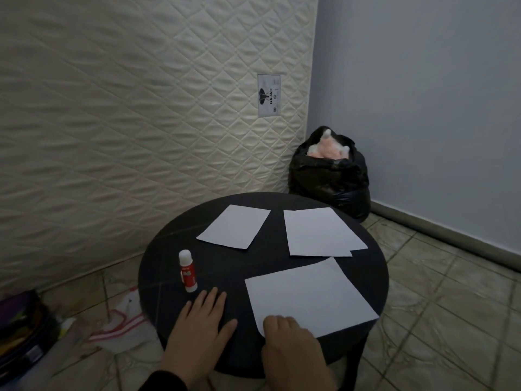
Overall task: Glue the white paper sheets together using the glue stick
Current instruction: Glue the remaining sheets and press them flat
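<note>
Our left hand (201, 320) lies flat, fingers spread, on the round black table (372, 266), just below the upright red-and-white glue stick (188, 270). Our right hand (287, 341), fingers curled, rests on the near corner of the nearest white paper sheet (310, 294); whether it pinches the sheet we cannot tell.

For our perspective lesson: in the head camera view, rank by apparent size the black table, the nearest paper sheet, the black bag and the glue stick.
1. Black table
2. Nearest paper sheet, though nearness enlarges it
3. Black bag, farther away
4. Glue stick
</note>
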